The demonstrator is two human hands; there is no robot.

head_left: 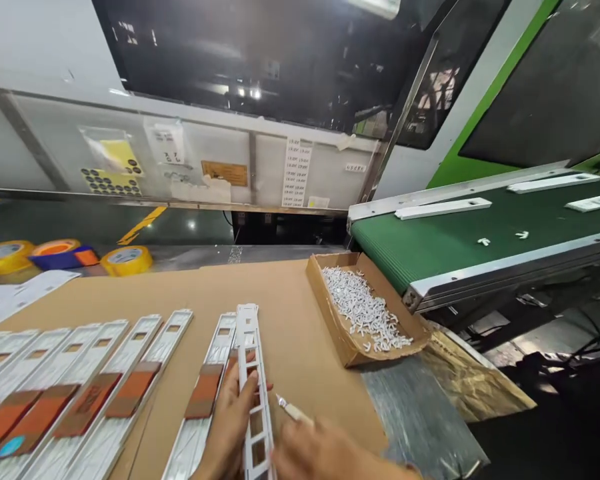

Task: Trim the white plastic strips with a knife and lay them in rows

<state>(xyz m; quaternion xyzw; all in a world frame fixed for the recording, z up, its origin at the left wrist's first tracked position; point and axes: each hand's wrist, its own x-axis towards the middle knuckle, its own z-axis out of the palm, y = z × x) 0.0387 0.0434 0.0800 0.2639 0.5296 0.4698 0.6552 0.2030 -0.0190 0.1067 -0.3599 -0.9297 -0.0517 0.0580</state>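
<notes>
My left hand [230,427] grips a long white plastic strip with rectangular cut-outs [250,360], holding it on edge over the brown cardboard sheet [290,320]. My right hand [325,453] is closed around a small pen-like knife whose tip [283,403] points at the strip's right side. Another white strip with a brown label [207,387] lies flat just left of the held one. Farther left, several more such strips [95,380] lie side by side.
A shallow cardboard box of small white plastic bits [365,310] sits to the right. Behind it a green conveyor belt [480,240] carries white strips. Rolls of yellow tape [125,260] stand at back left. A machine wall with stickers rises behind.
</notes>
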